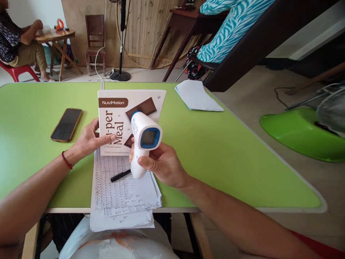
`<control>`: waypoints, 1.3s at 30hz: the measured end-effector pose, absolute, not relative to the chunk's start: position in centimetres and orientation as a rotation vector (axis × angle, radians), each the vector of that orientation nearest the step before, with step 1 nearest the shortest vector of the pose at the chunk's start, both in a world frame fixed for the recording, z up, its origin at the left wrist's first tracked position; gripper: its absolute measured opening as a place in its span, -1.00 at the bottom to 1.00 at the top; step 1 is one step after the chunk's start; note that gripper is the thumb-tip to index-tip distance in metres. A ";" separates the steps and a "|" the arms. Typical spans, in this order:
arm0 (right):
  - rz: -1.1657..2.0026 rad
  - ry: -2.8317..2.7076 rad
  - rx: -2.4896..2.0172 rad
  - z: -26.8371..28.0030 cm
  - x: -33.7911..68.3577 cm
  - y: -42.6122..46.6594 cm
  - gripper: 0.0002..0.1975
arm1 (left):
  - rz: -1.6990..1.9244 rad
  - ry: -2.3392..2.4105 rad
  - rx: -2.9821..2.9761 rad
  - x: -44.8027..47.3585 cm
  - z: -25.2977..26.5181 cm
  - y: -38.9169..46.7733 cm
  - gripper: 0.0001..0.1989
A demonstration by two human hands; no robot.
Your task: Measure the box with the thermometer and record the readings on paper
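Note:
My left hand (pixel 94 138) grips the left edge of a white and brown NutriMotion box (pixel 113 122), thumb across its front. In my right hand (pixel 164 162) is a white infrared thermometer (pixel 138 158) with a blue-framed screen, fingers closed round its handle. The thermometer stands in front of the box and hides part of its right side; I cannot tell whether they touch. Beneath them lies a stack of handwritten papers (pixel 121 198) hanging over the table's near edge. A black pen (pixel 120 176) rests on the papers, its right end hidden by the thermometer.
A phone (pixel 66 125) lies left on the green table (pixel 215 165). Folded white papers (pixel 198 95) are near the far edge. A green chair (pixel 293 133) stands at right. Beyond are a seated person (pixel 24 46), another person's patterned sleeve (pixel 229 32) and a wooden chair (pixel 95 43).

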State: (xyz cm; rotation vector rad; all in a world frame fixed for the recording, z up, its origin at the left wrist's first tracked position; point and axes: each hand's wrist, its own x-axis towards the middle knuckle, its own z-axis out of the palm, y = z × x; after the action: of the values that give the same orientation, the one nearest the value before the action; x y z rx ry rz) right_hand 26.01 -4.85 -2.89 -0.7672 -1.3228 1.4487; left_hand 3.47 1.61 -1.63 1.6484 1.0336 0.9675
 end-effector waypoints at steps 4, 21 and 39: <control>1.450 -1.318 -0.764 -2.8 25.9 -4.8 -0.56 | 0.893 1.002 1.574 3.2 -1.5 1.7 -0.42; 1.376 -1.406 -0.739 -2.9 26.5 -4.8 -0.59 | 0.889 0.966 1.553 3.3 -1.1 1.5 -0.40; 0.397 -2.373 -1.448 -5.9 34.6 0.9 -0.49 | 1.176 1.022 1.677 0.8 -4.2 5.3 -0.36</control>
State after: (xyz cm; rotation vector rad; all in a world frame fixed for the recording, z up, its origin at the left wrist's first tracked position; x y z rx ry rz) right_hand 34.55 0.93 -5.94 -1.4482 -2.3735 0.3967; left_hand 0.77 5.33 -4.24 1.6767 1.0224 1.1764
